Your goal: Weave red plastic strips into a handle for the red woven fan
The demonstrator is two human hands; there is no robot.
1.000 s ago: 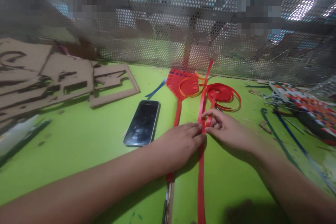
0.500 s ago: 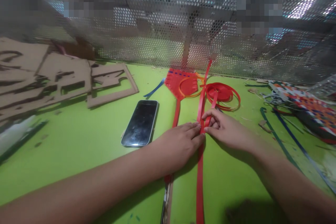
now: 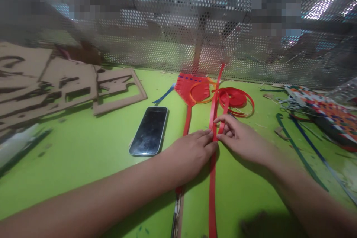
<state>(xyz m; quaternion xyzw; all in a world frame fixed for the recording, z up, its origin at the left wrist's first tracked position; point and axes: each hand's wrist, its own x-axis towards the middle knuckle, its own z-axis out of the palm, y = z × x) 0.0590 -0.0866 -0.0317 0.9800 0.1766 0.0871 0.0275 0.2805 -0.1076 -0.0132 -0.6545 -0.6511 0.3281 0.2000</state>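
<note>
A long red plastic strip (image 3: 212,189) runs from the near edge up the green table (image 3: 83,148) to a red coil (image 3: 235,99). My left hand (image 3: 192,154) lies flat with its fingers stretched out, the fingertips pressing the strip down. My right hand (image 3: 241,138) pinches the same strip just beyond, thumb and forefinger closed on it. A second red strip (image 3: 187,119) passes under my left hand to a red woven piece (image 3: 192,86) with an orange loop (image 3: 201,93) on it.
A black phone (image 3: 150,130) lies face up left of my hands. Brown cardboard cut-outs (image 3: 61,85) cover the far left. A multicoloured woven mat (image 3: 329,113) and loose dark strips (image 3: 301,148) lie at the right. A perforated metal screen (image 3: 195,26) closes the back.
Almost nothing has moved. Both hands stay on the red strip at the same spot; the view has shifted slightly.
</note>
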